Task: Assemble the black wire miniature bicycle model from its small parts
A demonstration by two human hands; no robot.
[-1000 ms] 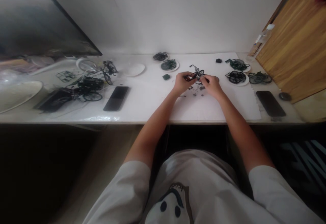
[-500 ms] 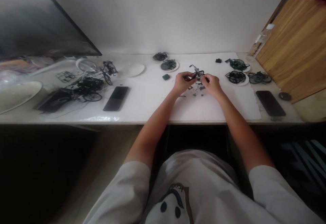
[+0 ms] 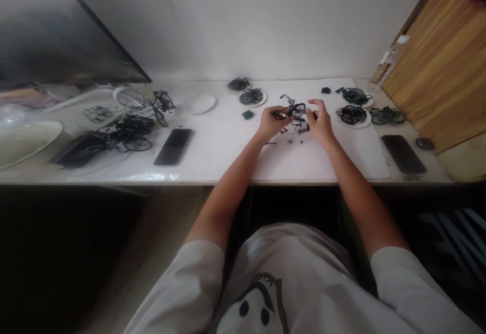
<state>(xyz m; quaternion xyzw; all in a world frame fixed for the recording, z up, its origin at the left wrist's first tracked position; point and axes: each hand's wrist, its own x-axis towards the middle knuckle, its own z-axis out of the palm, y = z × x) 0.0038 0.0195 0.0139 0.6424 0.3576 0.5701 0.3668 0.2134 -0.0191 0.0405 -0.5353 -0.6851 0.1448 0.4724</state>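
My left hand (image 3: 270,123) is closed around a small dark model bicycle (image 3: 298,110), gripping its frame end. The bike's handlebar sticks up at the far side and a spoked wheel faces right. Just right of the wheel is my right hand (image 3: 322,125), apart from the bike. Its index finger is raised and its thumb stands off. A small dark object (image 3: 315,115) shows inside its curled fingers, too little of it to name. Beneath the hands lie several tiny loose parts (image 3: 290,140) on the white sheet (image 3: 299,164).
Plates of dark bicycle parts stand at the back (image 3: 261,102) and right (image 3: 366,121). A green block (image 3: 247,115), black block (image 3: 325,90), phones (image 3: 173,147) (image 3: 403,154) and bottle (image 3: 388,63) lie about. Assembled model bicycles (image 3: 132,129) crowd the left, near an empty-looking plate (image 3: 199,104).
My right hand has drawn back to the right, off the model bicycle, and its index finger has lifted. The left hand keeps its hold, with the wheel now more exposed.
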